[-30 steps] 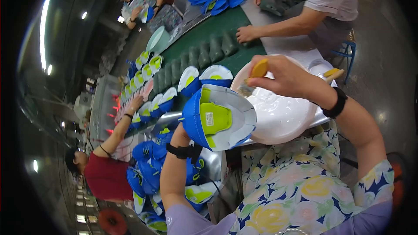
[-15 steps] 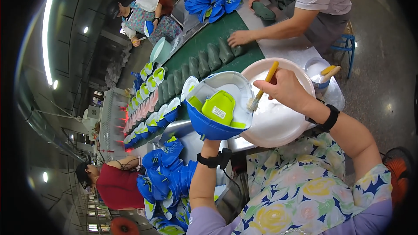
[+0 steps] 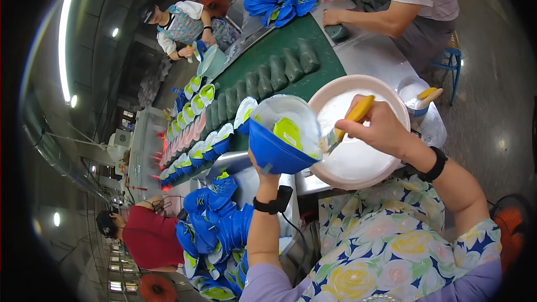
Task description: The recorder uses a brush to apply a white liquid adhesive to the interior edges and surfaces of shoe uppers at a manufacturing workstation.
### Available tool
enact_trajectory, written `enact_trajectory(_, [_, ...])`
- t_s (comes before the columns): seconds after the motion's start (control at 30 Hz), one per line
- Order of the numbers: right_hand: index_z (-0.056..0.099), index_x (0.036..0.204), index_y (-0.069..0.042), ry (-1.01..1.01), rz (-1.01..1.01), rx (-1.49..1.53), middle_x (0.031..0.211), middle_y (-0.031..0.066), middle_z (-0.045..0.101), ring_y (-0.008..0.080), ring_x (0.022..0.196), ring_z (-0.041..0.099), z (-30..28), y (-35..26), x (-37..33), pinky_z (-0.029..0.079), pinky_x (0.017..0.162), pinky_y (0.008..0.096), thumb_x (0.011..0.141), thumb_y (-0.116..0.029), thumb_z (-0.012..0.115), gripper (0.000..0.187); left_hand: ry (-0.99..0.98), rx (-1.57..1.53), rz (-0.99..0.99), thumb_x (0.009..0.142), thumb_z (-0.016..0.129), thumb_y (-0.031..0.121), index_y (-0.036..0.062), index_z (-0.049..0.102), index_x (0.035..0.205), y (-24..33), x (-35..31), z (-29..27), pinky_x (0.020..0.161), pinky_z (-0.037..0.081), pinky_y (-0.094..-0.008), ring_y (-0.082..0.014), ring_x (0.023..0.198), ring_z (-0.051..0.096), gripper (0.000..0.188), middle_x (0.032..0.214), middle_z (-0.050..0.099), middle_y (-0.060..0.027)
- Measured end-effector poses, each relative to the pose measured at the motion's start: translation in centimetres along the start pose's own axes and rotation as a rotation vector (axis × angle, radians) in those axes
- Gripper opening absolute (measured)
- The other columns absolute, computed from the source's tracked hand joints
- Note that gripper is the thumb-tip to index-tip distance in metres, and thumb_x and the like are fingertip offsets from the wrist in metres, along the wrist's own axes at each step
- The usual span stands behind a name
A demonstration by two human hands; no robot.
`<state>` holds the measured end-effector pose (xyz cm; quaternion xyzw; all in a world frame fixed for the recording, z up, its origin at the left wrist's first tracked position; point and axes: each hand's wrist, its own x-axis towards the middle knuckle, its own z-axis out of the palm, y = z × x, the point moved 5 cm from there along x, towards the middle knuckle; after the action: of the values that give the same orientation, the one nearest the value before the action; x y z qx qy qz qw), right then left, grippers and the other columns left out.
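Gripping a yellow-handled brush in the right fingers, with a pale basin below; holding a blue shoe upper in the partly hidden left fingers.

You are seeing a long tube light glaring at the upper left, bowing under the fisheye distortion. Small lamps are dotting the dim background, and red light is glowing along the machine. Pale sheen is catching the metal tabletop and floor. Your brush is reading fairly clear; distant parts are looking soft, and the rim is falling into black.
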<state>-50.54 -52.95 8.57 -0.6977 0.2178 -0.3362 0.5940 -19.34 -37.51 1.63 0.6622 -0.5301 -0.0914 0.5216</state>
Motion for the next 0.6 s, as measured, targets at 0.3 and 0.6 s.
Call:
enact_trajectory(0.3, [0.064, 0.1, -0.006, -0.038, -0.909, -0.113, 0.096, 0.0086, 0.069, 0.0259, 0.088, 0.069, 1.7, -5.5, -0.9, 0.056, 0.076, 0.0341, 0.085, -0.015, 0.08, 0.023, -0.335, -1.055, -0.423, 0.099, 0.058, 0.026, 0.0045, 0.054, 0.138, 6.1, -1.3, 6.3, 0.098, 0.055, -0.0422, -0.0255, 0.116, 0.065, 0.044, 0.132, 0.063, -0.0143])
enact_trajectory(0.6, [0.058, 0.095, -0.005, -0.19, -0.767, -0.413, 0.088, 0.0141, 0.064, 0.0347, 0.082, 0.066, 2.5, -4.5, 2.1, 0.053, 0.072, 0.0405, 0.089, -0.019, 0.073, 0.021, -0.324, -1.053, -0.517, 0.1, 0.057, 0.025, 0.0045, 0.053, 0.139, 6.0, -3.1, 8.2, 0.098, 0.056, -0.0419, -0.0259, 0.116, 0.065, 0.045, 0.132, 0.063, -0.0146])
